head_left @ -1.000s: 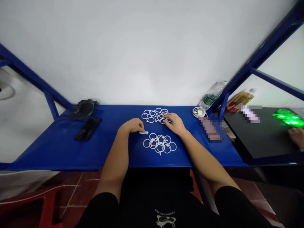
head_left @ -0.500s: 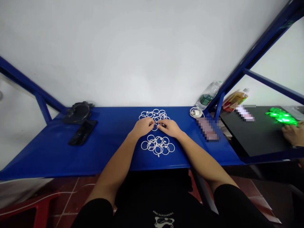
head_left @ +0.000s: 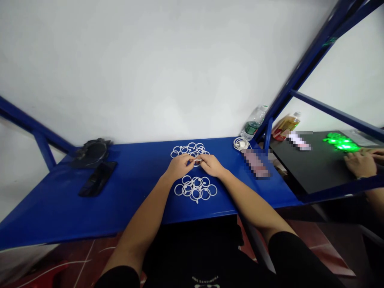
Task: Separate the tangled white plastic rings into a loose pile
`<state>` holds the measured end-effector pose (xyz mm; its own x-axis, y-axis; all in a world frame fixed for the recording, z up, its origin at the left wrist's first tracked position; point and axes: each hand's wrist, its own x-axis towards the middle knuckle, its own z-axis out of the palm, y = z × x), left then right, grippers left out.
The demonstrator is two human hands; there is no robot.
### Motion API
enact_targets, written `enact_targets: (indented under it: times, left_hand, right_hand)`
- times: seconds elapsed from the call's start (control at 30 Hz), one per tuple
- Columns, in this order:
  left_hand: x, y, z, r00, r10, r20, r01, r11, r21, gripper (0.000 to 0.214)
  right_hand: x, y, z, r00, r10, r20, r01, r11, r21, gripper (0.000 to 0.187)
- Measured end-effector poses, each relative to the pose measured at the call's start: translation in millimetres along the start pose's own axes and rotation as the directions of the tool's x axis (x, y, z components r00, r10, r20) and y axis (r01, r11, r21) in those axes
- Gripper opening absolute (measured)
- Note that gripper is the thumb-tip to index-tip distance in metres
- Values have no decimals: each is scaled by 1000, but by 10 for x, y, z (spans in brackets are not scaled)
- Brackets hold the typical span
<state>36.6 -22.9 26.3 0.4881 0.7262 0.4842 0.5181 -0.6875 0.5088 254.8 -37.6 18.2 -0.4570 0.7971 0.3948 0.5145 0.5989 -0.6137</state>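
My left hand [head_left: 181, 166] and my right hand [head_left: 210, 165] meet over the blue table [head_left: 135, 188], fingertips pinched on one white ring [head_left: 197, 161] held between them. Just behind my hands lies a loose group of white rings [head_left: 177, 151], partly covered by my fingers. Nearer to me, a second cluster of overlapping white rings [head_left: 195, 188] rests flat on the table; small knobs show on some of them. The fingertips hide part of the held ring.
On the left lie a black plastic bundle [head_left: 93, 152] and a dark flat pouch [head_left: 97, 179]. A coiled white cable [head_left: 241, 144], a water bottle [head_left: 253, 122] and a blurred-out flat object [head_left: 256, 163] are at the right. Beyond the blue frame, another person's hands [head_left: 361, 163] touch glowing green lights [head_left: 342, 142].
The view has shifted and tilted slightly. My hands stay together, and the white ring between my fingertips now shows more clearly. At the right, more of the other person's hands is visible.
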Motion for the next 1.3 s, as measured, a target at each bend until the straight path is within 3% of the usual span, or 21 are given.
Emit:
enact_targets:
  times: [0.13,0.3,0.43,0.57,0.67,0.77,0.87,0.97,1.03,1.1,1.2,1.3]
  left_hand:
    - [3,18,7,998,54,-18,-55,993,-107,8]
    - [21,-24,-70,992,-8,-129,-21,975,-222,7]
    - [30,-134,-161,972,-65,-227,33,989,-144,11]
    - [32,-206,-173,966,-157,-204,150,988,-48,15]
    - [22,-210,-186,977,-185,-109,179,982,-61,24]
    - [-23,-223,-253,975,-172,142,190,974,-123,21]
    - [-86,-280,-293,882,-132,452,216,967,-139,25]
    - [-117,-335,-251,820,-153,552,229,971,-71,23]
    - [-110,-337,-211,827,-171,535,218,976,-25,9]
    - [-87,-305,-194,866,-170,470,189,982,8,8]
    - [-44,-221,-208,934,-176,312,180,984,18,11]
    - [-5,-140,-204,974,-204,98,207,978,-23,12]
  right_hand:
    - [2,12,10,996,-62,-68,64,998,14,26]
    - [-20,-20,7,986,-96,-137,94,995,-21,39]
    - [-31,18,-34,971,5,-237,-20,998,-62,46]
    - [-24,13,-73,970,6,-244,-24,997,-70,31]
    - [-20,-43,-57,988,-57,-144,44,995,-88,27]
    - [-22,-62,-16,995,-80,-67,73,992,-107,28]
    - [-21,-14,12,994,-71,-79,63,993,-104,25]
    - [-18,38,18,996,-47,-81,39,994,-100,23]
    - [-16,45,16,998,-36,-60,29,993,-111,23]
    - [-17,32,15,999,-32,-41,27,992,-120,24]
    - [-19,8,16,999,-22,-40,17,993,-115,25]
    - [-18,-1,13,999,5,-50,-10,995,-102,28]
